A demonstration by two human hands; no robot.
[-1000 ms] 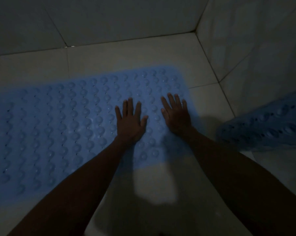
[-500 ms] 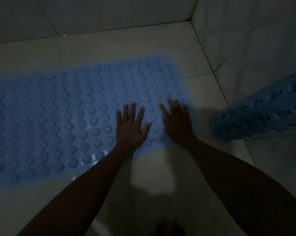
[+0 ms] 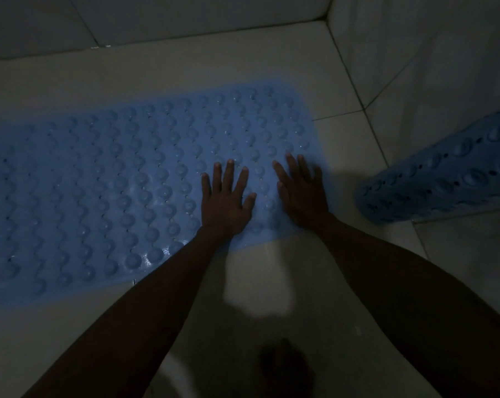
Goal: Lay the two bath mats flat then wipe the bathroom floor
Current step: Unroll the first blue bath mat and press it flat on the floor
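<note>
On the unmarked blue bath mat (image 3: pixel 113 191), both hands, left (image 3: pixel 226 205) and right (image 3: pixel 303 193), flat, fingers spread.

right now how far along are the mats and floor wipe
Done: the first mat lies flat on the tiled floor. In hand: left hand and right hand press its right end, palms down. Left: the second mat leans against the wall; no wiping visible.

— Where does the flat bath mat (image 3: pixel 113 191) lie?
— On the floor (image 3: pixel 257 282), across the left and centre of the frame; both hands, left hand (image 3: pixel 226 202) and right hand (image 3: pixel 303 193), rest on its right end.
— And the second bath mat (image 3: pixel 450 176)?
— At the right edge, propped against the wall (image 3: pixel 444 67).
</note>
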